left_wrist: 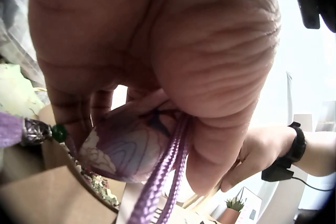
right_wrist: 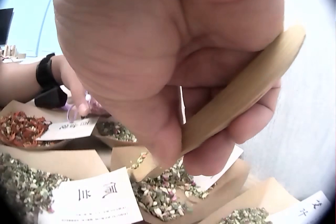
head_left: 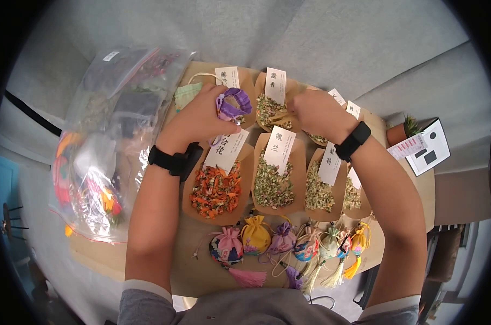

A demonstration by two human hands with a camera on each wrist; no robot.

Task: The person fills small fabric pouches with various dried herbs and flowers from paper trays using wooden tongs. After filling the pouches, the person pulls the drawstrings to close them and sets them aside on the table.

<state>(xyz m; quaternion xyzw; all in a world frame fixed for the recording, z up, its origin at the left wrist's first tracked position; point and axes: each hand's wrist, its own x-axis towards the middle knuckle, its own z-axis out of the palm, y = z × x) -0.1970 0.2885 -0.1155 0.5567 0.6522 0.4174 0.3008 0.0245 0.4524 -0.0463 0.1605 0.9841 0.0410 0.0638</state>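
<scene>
My left hand (head_left: 202,115) grips a purple patterned pouch (head_left: 234,104), its mouth spread wide above the back-left tray. In the left wrist view the pouch (left_wrist: 126,142) hangs below the palm, with purple cords (left_wrist: 163,174) and a green bead (left_wrist: 59,132) beside it. My right hand (head_left: 325,115) holds a wooden scoop (head_left: 280,117) over the back-middle tray of dried herbs (head_left: 268,108). The right wrist view shows my fingers (right_wrist: 210,153) curled round the scoop's handle (right_wrist: 241,92); its far end is close to the herbs (right_wrist: 163,195).
Trays of orange petals (head_left: 215,189) and pale herbs (head_left: 275,189) stand nearer, with paper labels. Several small tasselled pouches (head_left: 256,235) line the front. Large clear plastic bags (head_left: 104,141) are at left, a pale green pouch (head_left: 187,96) behind, a potted plant (head_left: 400,131) at right.
</scene>
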